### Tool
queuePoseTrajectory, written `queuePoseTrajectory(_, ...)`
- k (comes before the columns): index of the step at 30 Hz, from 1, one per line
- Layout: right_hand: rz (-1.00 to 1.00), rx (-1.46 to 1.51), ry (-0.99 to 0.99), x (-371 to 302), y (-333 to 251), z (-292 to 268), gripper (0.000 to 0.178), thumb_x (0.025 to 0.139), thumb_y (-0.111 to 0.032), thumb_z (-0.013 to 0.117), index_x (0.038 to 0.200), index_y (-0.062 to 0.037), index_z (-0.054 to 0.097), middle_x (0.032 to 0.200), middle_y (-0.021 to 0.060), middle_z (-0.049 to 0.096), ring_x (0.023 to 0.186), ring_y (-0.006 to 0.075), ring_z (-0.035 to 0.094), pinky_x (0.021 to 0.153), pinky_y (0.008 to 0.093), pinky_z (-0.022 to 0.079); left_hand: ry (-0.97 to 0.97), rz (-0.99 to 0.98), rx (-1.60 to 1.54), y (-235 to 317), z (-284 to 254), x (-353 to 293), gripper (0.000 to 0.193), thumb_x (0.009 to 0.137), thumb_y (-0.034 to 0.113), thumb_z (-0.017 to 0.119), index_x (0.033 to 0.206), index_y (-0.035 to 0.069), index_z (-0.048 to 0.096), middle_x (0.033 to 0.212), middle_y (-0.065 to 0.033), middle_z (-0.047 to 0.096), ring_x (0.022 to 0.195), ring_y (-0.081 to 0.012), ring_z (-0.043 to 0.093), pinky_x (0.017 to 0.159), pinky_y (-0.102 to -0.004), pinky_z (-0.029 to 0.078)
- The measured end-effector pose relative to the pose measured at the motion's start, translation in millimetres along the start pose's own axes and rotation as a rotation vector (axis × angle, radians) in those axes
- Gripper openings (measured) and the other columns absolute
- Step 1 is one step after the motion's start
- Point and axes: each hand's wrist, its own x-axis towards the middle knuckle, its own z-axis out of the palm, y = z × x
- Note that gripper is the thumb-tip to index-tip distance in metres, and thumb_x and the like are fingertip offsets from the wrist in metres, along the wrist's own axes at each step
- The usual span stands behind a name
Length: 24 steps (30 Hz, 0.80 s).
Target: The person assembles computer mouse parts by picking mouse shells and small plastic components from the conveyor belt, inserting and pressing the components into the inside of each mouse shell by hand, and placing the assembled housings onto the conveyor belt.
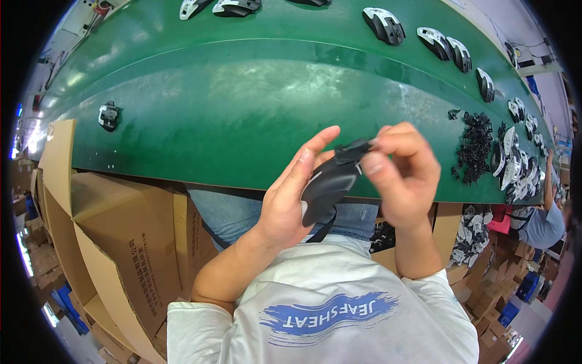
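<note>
In front of my chest, my left hand (284,209) cradles a black computer mouse shell (327,189), its thumb and fingers along the side. At the shell's upper end sits a small black plastic part (353,150). My right hand (407,176) pinches that part between thumb and forefinger; slight blur hides whether it is fixed to the shell. To the right, on the green bench, lies a heap of small black plastic parts (474,148). Beside it, white-and-black mouse shells (518,167) are piled up.
The green bench (200,121) runs across the view, with several mouse shells (383,26) along its far side. A lone mouse piece (109,116) lies at left. An open cardboard box (130,224) stands on my left. Another person (541,224) works at far right.
</note>
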Motion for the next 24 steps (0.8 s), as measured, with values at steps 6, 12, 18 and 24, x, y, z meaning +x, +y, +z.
queuePoseTrajectory(6,-0.117,-0.299,0.036,5.4,16.5,28.9,0.009,0.09,-0.001,0.08,0.094,-0.0043,0.074,0.088,0.0043,0.075,0.069,0.0134,0.063,0.072,0.0298,0.052,-0.001,0.015,-0.336,-16.4,19.9,-13.7,0.076,0.114,0.064,0.033,0.167,0.009,0.037,0.141,-0.007,0.063,0.122,-0.0136,0.062,0.103,-0.0321,0.052)
queuePoseTrajectory(12,0.305,0.096,0.028,-3.6,-5.5,4.9,0.012,0.093,-0.004,0.08,0.101,0.0008,0.073,0.091,0.0036,0.075,0.073,0.0067,0.061,0.071,0.0255,0.051,0.02,0.137,-0.2,-5.9,-7.3,-5.6,0.08,0.113,0.066,0.035,0.166,0.007,0.035,0.138,-0.0085,0.063,0.114,-0.0154,0.066,0.094,-0.0323,0.058)
queuePoseTrajectory(18,0.215,-0.284,-0.346,0.2,-27.1,11.4,0.011,0.085,-0.01,0.085,0.086,-0.0084,0.074,0.064,-0.0037,0.062,0.056,0.0117,0.056,0.071,0.0308,0.045,-0.161,0.267,-0.187,-0.9,-15.2,-3.6,0.09,0.11,0.07,0.036,0.167,0.001,0.027,0.145,-0.0119,0.057,0.125,-0.0214,0.063,0.107,-0.0377,0.053)
queuePoseTrajectory(24,0.05,-0.317,-0.2,-2.6,-15.6,31.3,0.012,0.085,-0.008,0.084,0.084,-0.0109,0.072,0.063,-0.0037,0.061,0.054,0.0146,0.057,0.07,0.0325,0.046,-0.067,0.29,0.021,-8.0,-15.8,-5.2,0.087,0.111,0.068,0.037,0.167,0.002,0.027,0.145,-0.0126,0.056,0.128,-0.023,0.061,0.111,-0.0402,0.051)
